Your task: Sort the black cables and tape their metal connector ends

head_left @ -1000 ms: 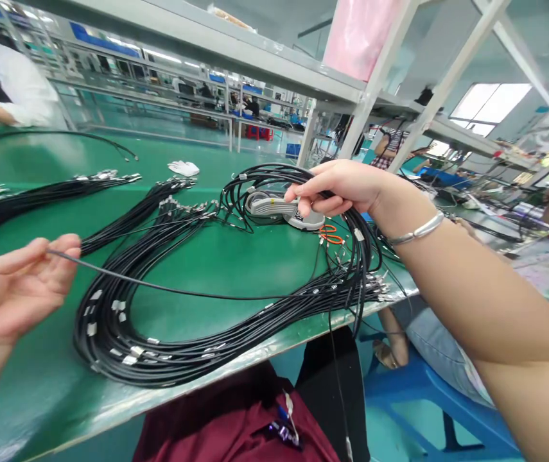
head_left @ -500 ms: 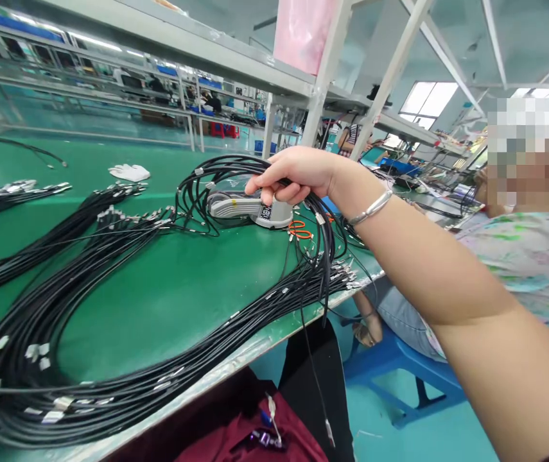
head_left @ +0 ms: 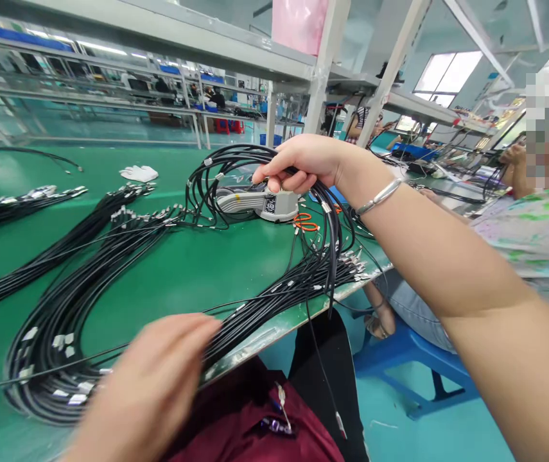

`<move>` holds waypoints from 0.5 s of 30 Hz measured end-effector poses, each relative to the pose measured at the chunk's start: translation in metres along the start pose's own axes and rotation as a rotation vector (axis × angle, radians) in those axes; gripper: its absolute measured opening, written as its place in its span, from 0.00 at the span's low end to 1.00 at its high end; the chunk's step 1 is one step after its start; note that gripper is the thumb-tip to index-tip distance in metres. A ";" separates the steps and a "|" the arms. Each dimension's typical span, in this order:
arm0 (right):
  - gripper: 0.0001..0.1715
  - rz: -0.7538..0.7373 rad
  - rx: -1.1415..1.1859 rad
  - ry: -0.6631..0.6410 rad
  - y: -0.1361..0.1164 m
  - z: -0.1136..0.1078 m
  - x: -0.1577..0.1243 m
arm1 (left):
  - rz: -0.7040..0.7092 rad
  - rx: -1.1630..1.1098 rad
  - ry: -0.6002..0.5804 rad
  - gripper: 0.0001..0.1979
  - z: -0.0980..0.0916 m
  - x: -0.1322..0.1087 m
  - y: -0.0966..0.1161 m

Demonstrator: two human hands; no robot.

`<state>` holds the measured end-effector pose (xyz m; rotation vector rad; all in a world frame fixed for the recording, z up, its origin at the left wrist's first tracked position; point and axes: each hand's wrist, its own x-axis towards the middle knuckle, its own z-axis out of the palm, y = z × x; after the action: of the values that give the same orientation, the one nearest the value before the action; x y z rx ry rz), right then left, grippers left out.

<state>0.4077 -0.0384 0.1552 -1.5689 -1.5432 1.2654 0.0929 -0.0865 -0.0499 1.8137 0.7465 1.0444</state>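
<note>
My right hand (head_left: 298, 163) is closed around a coil of black cables (head_left: 235, 154), raised above the table, with loose ends hanging below. Blurred by motion, my left hand (head_left: 153, 378) has its fingers together at the near edge. A single black cable (head_left: 76, 362) runs into this hand from the left and comes out beyond its fingertips toward the right. Beneath it lies a long curved bundle of black cables (head_left: 57, 308) with white tags, its ends gathered at the right edge and in the middle of the table.
On the green table (head_left: 158, 276) stand a grey device (head_left: 278, 205) and orange-handled scissors (head_left: 305, 222) behind the coil. A white glove (head_left: 138, 173) and another cable bundle (head_left: 14, 205) lie farther left. A co-worker sits at right on a blue stool (head_left: 413, 378).
My left hand has come in from the left edge to the front of the table, along the single cable. My right hand still holds the coil; the view has shifted slightly.
</note>
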 end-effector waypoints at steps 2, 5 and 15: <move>0.06 -0.003 -0.005 -0.006 0.000 0.001 0.000 | 0.239 0.330 -0.307 0.16 0.056 0.026 0.010; 0.07 -0.015 -0.013 0.002 0.001 0.003 -0.003 | 0.533 0.640 -0.521 0.20 0.123 0.062 0.014; 0.07 -0.045 -0.044 -0.053 0.008 0.001 -0.011 | 0.575 0.916 -0.433 0.12 0.190 0.091 0.013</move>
<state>0.4115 -0.0504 0.1498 -1.5298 -1.6406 1.2655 0.3035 -0.0932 -0.0536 3.0466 0.4535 0.6045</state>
